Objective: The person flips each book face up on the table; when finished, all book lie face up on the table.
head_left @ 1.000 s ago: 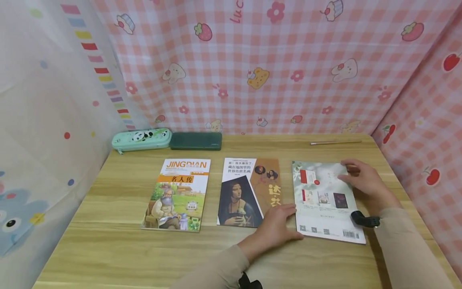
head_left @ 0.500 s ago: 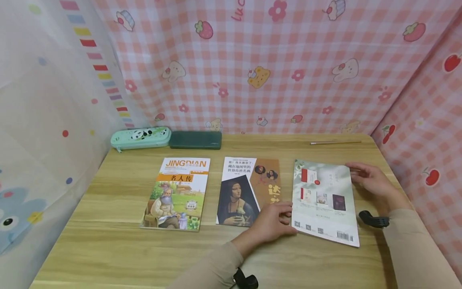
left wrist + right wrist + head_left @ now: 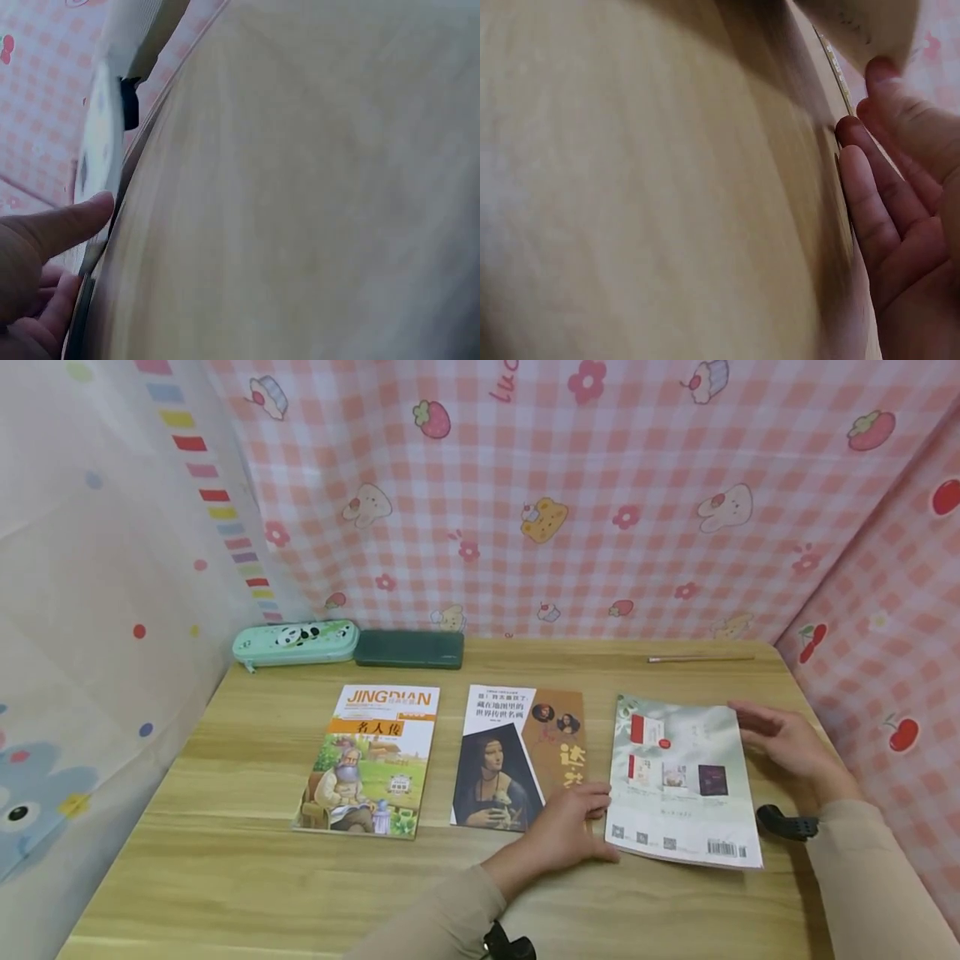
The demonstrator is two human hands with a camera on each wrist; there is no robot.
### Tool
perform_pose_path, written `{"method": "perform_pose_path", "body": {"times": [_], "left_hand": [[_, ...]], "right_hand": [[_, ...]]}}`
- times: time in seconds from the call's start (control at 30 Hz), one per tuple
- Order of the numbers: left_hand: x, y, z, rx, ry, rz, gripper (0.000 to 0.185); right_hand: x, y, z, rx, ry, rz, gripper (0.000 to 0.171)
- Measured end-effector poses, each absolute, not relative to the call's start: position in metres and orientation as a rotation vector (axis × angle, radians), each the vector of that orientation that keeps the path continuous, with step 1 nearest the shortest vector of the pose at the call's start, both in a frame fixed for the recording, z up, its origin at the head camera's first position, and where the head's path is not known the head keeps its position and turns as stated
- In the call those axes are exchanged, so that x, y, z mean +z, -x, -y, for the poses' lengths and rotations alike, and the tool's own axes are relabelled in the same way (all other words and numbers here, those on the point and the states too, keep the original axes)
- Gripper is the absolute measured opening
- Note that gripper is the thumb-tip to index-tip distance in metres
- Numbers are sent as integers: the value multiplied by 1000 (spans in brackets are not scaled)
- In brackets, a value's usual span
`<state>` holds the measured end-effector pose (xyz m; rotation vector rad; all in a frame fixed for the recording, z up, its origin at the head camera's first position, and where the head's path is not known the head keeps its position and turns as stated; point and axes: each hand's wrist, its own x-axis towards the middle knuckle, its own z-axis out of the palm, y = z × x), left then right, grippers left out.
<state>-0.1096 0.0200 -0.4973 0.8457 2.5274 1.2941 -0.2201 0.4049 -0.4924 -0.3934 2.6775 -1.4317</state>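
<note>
Book (image 3: pixel 678 777) shifted right; lies between both hands' fingers (image 3: pixel 600 802).

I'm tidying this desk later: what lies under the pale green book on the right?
The pale green book lies on the wooden table, its edges touched by the left hand and right hand. Anything beneath its cover is hidden.

Pale green-white book (image 3: pixel 678 777); orange-white book (image 3: pixel 371 760); mint panda case (image 3: pixel 295 644); pink checked curtain (image 3: pixel 600 502).
</note>
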Motion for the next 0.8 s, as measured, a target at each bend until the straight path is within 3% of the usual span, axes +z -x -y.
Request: {"method": "perform_pose_path", "body": {"times": [0.13,0.37,0.8], "left_hand": [[-497,108,-23,1131,-919,-2669,64],[-500,103,-21,1107,-1104,-2834,22],[-496,101,-18,1641,-901,-2768,19]], "right_hand": [[-489,218,-404,-1535,396,-2627,47],[-484,215,-406,-1856,517,-2415,39],[-454,220,-388,-2305,647,-2006,33]]}}
